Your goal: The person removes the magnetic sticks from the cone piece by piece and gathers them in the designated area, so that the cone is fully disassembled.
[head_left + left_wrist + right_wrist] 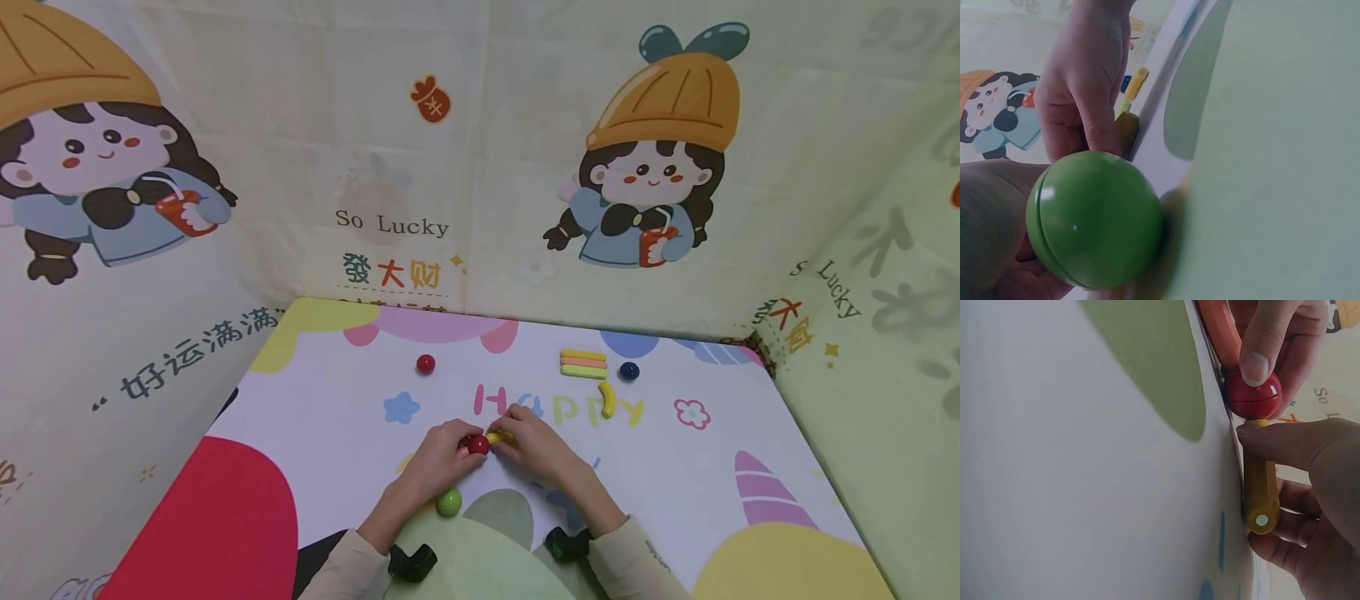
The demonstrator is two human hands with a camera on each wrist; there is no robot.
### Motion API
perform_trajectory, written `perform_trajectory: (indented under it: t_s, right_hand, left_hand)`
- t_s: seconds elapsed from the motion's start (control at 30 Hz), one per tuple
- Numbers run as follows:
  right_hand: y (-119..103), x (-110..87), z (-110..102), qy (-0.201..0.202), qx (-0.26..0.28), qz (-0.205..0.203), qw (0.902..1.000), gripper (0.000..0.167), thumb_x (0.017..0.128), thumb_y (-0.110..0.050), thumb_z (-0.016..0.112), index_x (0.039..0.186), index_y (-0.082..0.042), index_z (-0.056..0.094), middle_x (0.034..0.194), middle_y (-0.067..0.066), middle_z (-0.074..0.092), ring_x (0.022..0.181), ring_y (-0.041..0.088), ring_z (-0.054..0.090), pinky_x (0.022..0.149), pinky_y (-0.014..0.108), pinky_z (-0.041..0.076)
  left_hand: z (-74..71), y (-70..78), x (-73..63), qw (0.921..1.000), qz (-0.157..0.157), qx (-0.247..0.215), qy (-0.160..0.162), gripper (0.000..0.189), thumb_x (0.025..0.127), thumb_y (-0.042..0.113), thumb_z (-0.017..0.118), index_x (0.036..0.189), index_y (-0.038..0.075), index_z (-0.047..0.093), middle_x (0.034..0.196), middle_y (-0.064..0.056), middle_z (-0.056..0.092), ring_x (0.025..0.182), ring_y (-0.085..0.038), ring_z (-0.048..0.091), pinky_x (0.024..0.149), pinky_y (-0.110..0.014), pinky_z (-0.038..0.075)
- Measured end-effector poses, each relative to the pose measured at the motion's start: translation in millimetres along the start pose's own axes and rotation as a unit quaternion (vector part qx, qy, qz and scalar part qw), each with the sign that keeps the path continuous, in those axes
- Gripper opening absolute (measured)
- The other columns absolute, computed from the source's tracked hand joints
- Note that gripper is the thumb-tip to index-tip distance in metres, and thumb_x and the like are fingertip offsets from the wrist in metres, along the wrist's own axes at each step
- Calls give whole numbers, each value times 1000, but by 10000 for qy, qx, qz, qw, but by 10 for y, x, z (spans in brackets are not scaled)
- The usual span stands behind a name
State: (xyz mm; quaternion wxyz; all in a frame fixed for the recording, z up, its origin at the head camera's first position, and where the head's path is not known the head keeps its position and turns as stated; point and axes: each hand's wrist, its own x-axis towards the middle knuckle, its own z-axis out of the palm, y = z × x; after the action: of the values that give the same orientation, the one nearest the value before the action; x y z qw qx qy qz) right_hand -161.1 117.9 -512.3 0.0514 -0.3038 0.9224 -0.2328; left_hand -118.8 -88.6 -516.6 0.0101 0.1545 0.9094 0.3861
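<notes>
Near the middle of the table, my left hand pinches a glossy red ball between thumb and fingers. My right hand grips a yellow rod, whose end meets the ball. In the right wrist view the rod shows a pale round dot on its near end, with the right thumb across its other end by the red ball. An orange rod lies against the ball's far side, partly behind the left fingers. A green ball rests beside the left wrist and looms large in the left wrist view.
Farther back sit another red ball and a dark blue ball. Straight yellow, orange and green sticks lie side by side, with a curved yellow piece below them. A printed cloth wall rises behind the table.
</notes>
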Motion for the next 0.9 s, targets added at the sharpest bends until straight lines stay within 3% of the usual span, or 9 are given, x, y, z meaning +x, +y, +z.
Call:
perform_trajectory:
  t_s: [0.23, 0.9]
  right_hand:
    - [1, -9, 4, 22, 19, 45, 10000, 26, 91, -28, 74, 116, -21, 70, 107, -5, 60, 98, 9, 53, 95, 35, 55]
    - [8, -28, 14, 149, -49, -43, 9999, 25, 91, -27, 74, 114, -21, 70, 106, -6, 61, 96, 8, 54, 93, 33, 56]
  left_hand:
    - [7, -11, -7, 10000, -22, -8, -1, 41, 88, 22, 78, 124, 5, 68, 117, -9, 70, 103, -21, 64, 89, -36, 59]
    - [-2, 5, -17, 10000, -25, -52, 5, 42, 87, 21, 78, 124, 4, 68, 117, -10, 70, 103, -22, 65, 88, -37, 59]
